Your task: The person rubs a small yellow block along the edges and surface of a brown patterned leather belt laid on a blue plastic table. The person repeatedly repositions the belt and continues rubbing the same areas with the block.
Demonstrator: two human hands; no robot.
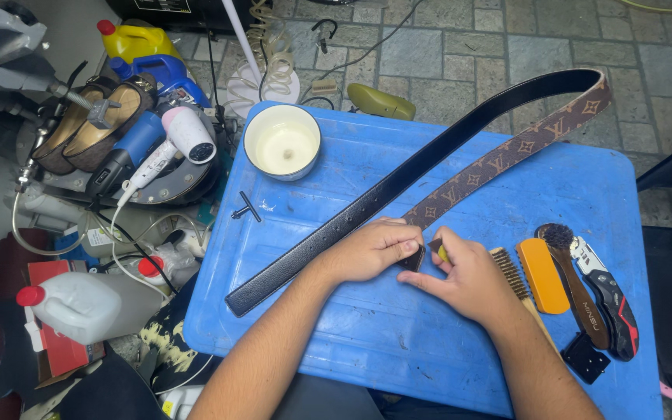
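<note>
A long belt lies folded across the blue plastic table (336, 327): its black side (367, 204) runs from the lower left up to a loop at the far right, and its brown patterned side (507, 155) comes back toward my hands. My left hand (371, 250) presses down on the belt where the two runs meet, fingers pinching its end. My right hand (468, 280) sits just beside it, thumb and forefinger closed on a small yellow-tipped tool (442, 253) held against that same end.
A white bowl of pale paste (282, 142) and a small black T-shaped key (246, 208) sit at the table's far left. At right lie a wire brush (511, 274), an orange brush (543, 275), a round wooden brush (569, 272) and a folding utility knife (604, 288). Bottles, a hair dryer (173, 148) and shoes crowd the floor at left.
</note>
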